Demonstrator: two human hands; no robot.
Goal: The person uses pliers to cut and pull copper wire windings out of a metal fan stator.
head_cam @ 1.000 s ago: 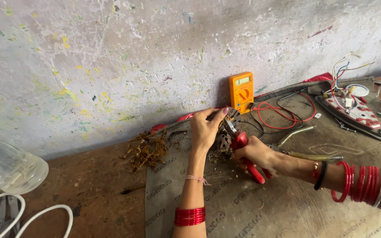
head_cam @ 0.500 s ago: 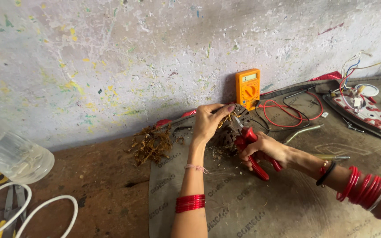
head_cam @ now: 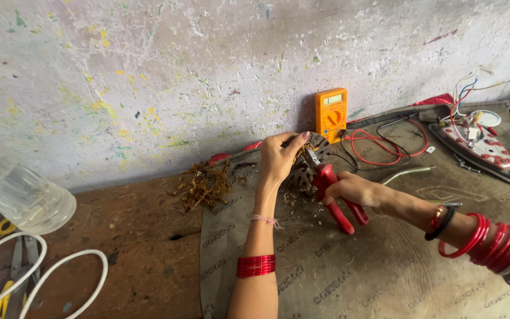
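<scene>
Dark round motor winding core with copper wire (head_cam: 300,171) stands at frame centre on the grey mat (head_cam: 337,277), just below the orange multimeter (head_cam: 331,114) leaning on the wall. The left hand (head_cam: 278,158) curls over its top, fingers pressed on the wire. The right hand (head_cam: 352,190) is closed around the red-handled cutting pliers (head_cam: 336,198), whose nose meets the core. A heap of brown stripped wire (head_cam: 205,184) lies to the left.

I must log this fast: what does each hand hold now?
Left hand: closed on the dark round part.
Right hand: closed around the red pliers, their tip at that part.
</scene>
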